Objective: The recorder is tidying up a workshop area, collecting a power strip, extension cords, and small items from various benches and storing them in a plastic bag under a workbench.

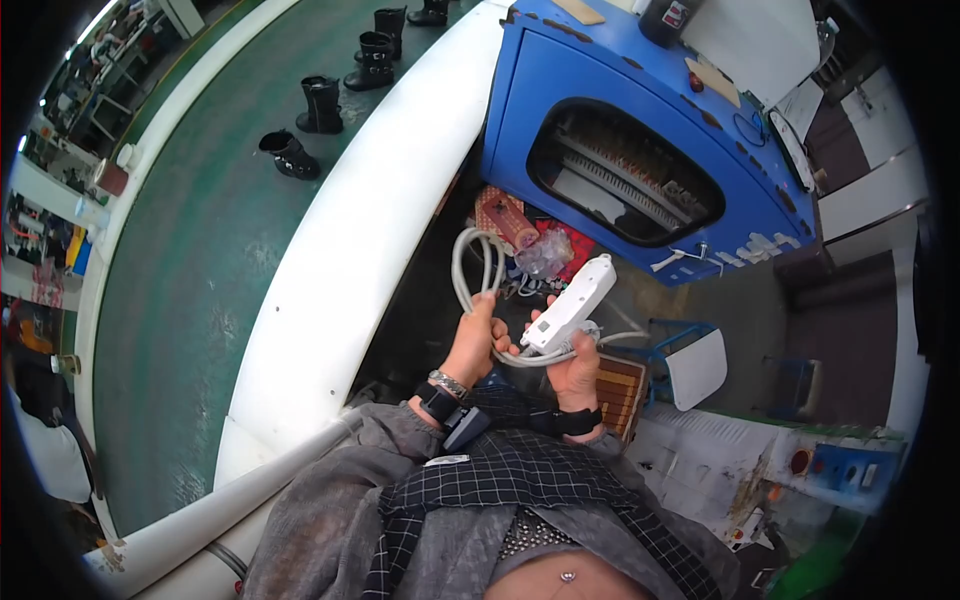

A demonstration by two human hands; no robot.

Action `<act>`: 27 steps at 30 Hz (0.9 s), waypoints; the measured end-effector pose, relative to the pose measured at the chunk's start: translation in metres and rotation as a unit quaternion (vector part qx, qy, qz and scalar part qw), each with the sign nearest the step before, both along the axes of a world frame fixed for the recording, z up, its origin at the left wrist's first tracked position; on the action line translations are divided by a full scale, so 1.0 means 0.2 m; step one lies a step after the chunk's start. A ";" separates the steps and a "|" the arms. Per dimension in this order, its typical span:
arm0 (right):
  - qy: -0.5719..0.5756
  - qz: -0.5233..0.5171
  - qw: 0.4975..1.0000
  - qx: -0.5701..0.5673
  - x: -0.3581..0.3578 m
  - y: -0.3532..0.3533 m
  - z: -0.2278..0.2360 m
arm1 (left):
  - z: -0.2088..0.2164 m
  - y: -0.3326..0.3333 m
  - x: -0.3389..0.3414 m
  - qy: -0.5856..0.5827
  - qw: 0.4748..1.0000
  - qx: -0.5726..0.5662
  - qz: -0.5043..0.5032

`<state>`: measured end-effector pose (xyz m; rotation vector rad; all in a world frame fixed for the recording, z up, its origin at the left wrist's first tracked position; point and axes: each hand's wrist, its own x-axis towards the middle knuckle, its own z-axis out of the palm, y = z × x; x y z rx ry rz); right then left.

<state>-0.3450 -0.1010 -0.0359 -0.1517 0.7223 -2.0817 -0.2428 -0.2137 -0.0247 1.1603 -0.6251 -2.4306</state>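
My left hand [474, 345] is closed around a looped off-white cable [459, 268], whose loops rise above the fist. In my right hand [574, 374] is a long white power strip [572, 304], tilted with its far end up and to the right. The fingers of that hand wrap its lower end, where part of the cable is bunched against it. Between both hands the cable runs in a low curve, and a length of it sticks out to the right of the right hand.
A blue metal cabinet [505, 130] with a dark window stands ahead. Below it lie a clear plastic bag [545, 255] and red patterned material. On the left, a white curved rail [330, 270] borders a green conveyor surface [190, 300] carrying several black boots [320, 104]. A white-seated chair [697, 368] is right.
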 end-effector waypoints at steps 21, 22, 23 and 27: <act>0.173 0.220 0.951 0.134 -0.27 -0.44 0.07 | 0.02 -0.28 -0.20 -0.020 0.975 -0.154 -0.160; 0.219 0.190 0.947 0.139 -0.29 -0.46 0.06 | 0.01 -0.30 -0.21 -0.016 0.975 -0.153 -0.162; 0.263 0.160 0.940 0.144 -0.31 -0.48 0.04 | 0.00 -0.32 -0.22 -0.012 0.974 -0.152 -0.165; 0.355 0.157 0.913 0.130 -0.40 -0.58 0.02 | -0.02 -0.39 -0.25 -0.014 0.983 -0.124 -0.137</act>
